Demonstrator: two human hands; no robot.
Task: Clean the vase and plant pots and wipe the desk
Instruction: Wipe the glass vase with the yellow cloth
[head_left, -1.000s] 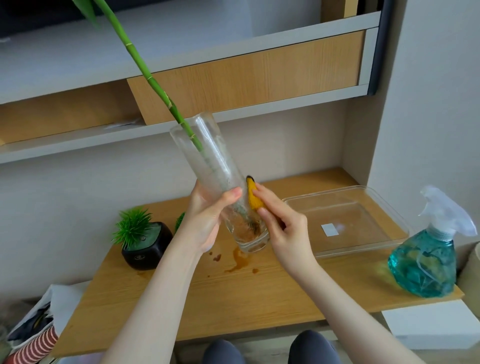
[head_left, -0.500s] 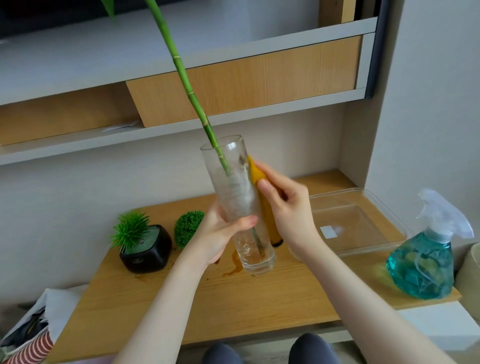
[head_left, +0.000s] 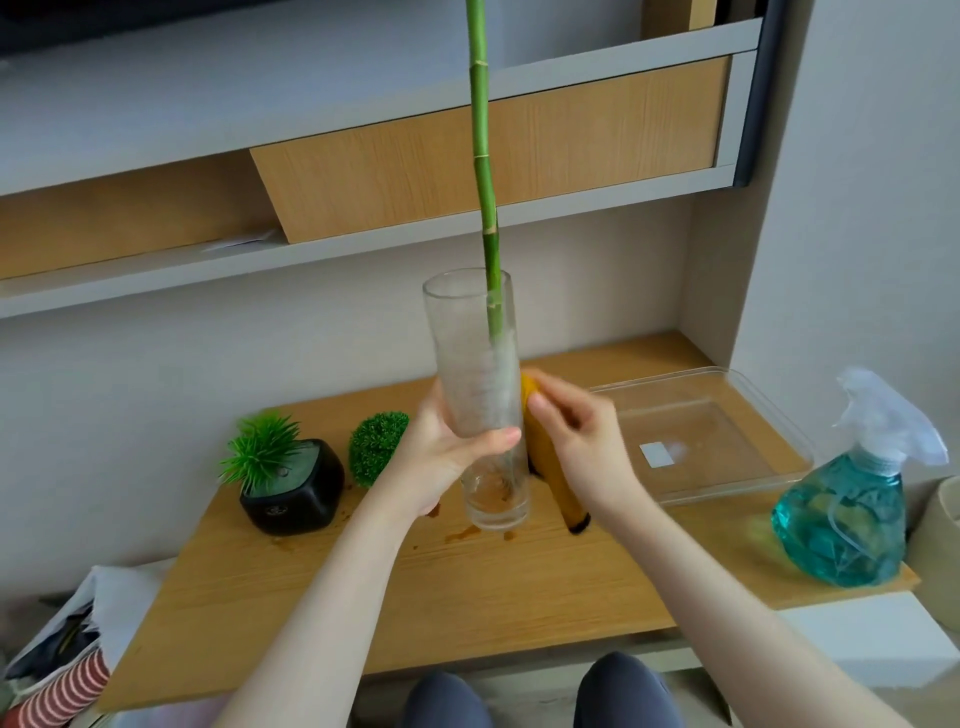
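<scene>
Tall clear glass cylinder vase (head_left: 475, 384) held upright above wooden worktop (head_left: 467, 587), green jointed stalk (head_left: 483, 171) inside. Left hand (head_left: 441, 457) wrapped round lower vase. Right hand (head_left: 582, 441) pressing yellow cloth (head_left: 545, 457) against right wall. Brown smears (head_left: 467, 532) beneath. Clear plastic tray (head_left: 769, 415), teal spray bottle (head_left: 847, 514) right.

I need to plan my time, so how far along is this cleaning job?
Nothing looks finished. In hand: the left hand holds the glass vase while the right hand rubs it with a yellow cloth. Left: brown spills on the desk, and the black plant pot.
</scene>
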